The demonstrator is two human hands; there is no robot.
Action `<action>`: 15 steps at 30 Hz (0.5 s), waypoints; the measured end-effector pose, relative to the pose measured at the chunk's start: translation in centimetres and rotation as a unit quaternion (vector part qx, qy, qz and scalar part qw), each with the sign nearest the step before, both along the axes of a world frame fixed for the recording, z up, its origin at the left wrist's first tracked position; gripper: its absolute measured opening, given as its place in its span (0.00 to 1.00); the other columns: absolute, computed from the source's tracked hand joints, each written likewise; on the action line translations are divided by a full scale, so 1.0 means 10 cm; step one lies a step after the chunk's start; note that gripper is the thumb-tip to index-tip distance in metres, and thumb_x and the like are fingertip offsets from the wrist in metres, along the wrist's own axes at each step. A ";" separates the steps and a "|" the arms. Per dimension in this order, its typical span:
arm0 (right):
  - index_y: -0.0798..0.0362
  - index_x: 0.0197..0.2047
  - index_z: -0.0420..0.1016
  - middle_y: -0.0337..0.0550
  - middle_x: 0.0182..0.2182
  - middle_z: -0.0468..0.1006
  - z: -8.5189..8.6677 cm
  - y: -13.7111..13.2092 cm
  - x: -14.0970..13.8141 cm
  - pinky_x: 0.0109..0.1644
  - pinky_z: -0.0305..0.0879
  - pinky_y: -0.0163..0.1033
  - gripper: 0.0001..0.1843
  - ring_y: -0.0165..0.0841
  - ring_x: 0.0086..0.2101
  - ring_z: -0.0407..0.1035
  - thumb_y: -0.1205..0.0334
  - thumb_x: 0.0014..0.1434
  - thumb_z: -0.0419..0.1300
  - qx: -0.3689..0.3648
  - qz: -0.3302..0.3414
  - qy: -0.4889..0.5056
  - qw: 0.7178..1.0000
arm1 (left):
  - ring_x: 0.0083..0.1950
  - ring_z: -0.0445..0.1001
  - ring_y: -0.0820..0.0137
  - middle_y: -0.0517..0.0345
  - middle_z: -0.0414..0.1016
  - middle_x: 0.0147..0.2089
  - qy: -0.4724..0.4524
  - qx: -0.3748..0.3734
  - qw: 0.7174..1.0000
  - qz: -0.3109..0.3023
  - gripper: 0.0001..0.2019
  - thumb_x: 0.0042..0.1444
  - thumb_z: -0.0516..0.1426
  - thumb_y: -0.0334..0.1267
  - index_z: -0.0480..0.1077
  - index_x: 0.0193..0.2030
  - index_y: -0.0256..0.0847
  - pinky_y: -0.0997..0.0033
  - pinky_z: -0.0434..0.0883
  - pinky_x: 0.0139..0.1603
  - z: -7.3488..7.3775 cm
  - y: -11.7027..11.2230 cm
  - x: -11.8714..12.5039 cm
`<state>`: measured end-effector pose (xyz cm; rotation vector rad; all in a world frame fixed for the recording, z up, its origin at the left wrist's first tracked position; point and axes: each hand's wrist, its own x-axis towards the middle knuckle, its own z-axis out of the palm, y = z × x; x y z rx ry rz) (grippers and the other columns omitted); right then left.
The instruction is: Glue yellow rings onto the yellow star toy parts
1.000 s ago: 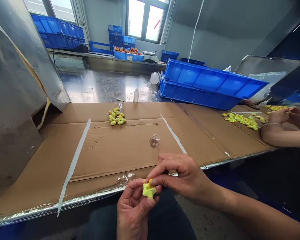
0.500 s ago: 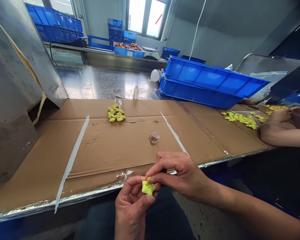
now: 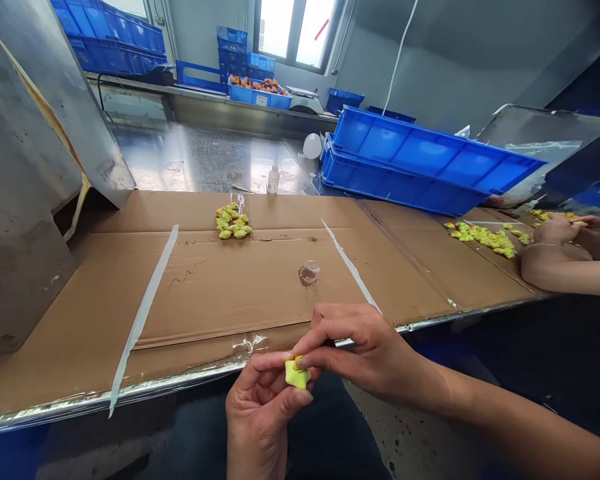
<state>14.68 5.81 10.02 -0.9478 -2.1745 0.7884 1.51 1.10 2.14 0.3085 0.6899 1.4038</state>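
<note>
My left hand (image 3: 260, 415) cradles a yellow-green soft star-shaped toy (image 3: 297, 375) in its fingers and thumb, just below the table's front edge. My right hand (image 3: 365, 347) comes in from the right, with its thumb and fingertips pinching the star's upper edge. Those fingers hide the top of the star. A small heap of similar yellow-green pieces (image 3: 232, 223) lies on the brown cardboard sheet (image 3: 205, 293), well beyond both hands.
A small clear plastic ring (image 3: 309, 273) lies on the cardboard. A co-worker's hands (image 3: 563, 230) work at the right beside another yellow-green heap (image 3: 485, 240). Stacked blue plastic crates (image 3: 430, 160), a small clear bottle (image 3: 273, 180) and a steel panel (image 3: 45, 167) stand around the cardboard.
My fingertips have shifted over the star's top, covering the yellow-orange spot seen earlier. Both hands have moved slightly left, and the whole scene has drifted in view.
</note>
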 end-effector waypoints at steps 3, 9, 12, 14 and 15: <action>0.55 0.34 0.80 0.39 0.22 0.76 -0.01 -0.01 0.00 0.30 0.62 0.32 0.05 0.28 0.25 0.68 0.65 0.61 0.63 -0.003 0.006 -0.003 1.000 | 0.28 0.79 0.67 0.55 0.81 0.26 0.004 -0.007 1.000 0.005 0.15 0.30 0.71 0.27 0.78 0.28 0.40 0.76 0.75 0.33 -0.01 -0.01 -0.01; 0.56 0.33 0.80 0.39 0.23 0.77 -0.04 -0.05 0.00 0.29 0.61 0.31 0.04 0.27 0.24 0.67 0.69 0.60 0.63 0.002 0.008 0.009 1.000 | 0.27 0.79 0.68 0.54 0.82 0.27 0.012 -0.014 1.000 0.020 0.15 0.29 0.72 0.29 0.79 0.27 0.41 0.76 0.75 0.32 0.00 -0.04 0.00; 0.58 0.33 0.80 0.41 0.23 0.76 -0.04 -0.06 -0.01 0.29 0.61 0.31 0.04 0.27 0.25 0.66 0.72 0.59 0.63 0.008 0.016 0.013 1.000 | 0.27 0.79 0.68 0.54 0.82 0.26 0.018 -0.015 0.999 0.030 0.14 0.29 0.72 0.30 0.79 0.27 0.40 0.76 0.75 0.33 0.02 -0.06 0.00; 0.59 0.33 0.80 0.41 0.23 0.76 -0.03 -0.06 -0.02 0.29 0.61 0.30 0.04 0.27 0.25 0.66 0.72 0.58 0.63 0.015 0.012 0.013 1.000 | 0.27 0.79 0.68 0.54 0.82 0.27 0.018 -0.017 0.999 0.034 0.14 0.28 0.72 0.29 0.79 0.27 0.40 0.76 0.76 0.33 0.03 -0.05 0.00; 0.58 0.33 0.81 0.40 0.23 0.76 -0.02 -0.06 -0.02 0.29 0.62 0.30 0.04 0.27 0.25 0.66 0.72 0.58 0.64 0.016 0.010 0.014 1.000 | 0.27 0.79 0.68 0.53 0.82 0.27 0.015 -0.018 0.999 0.032 0.14 0.29 0.72 0.29 0.79 0.27 0.40 0.77 0.76 0.33 0.04 -0.05 0.00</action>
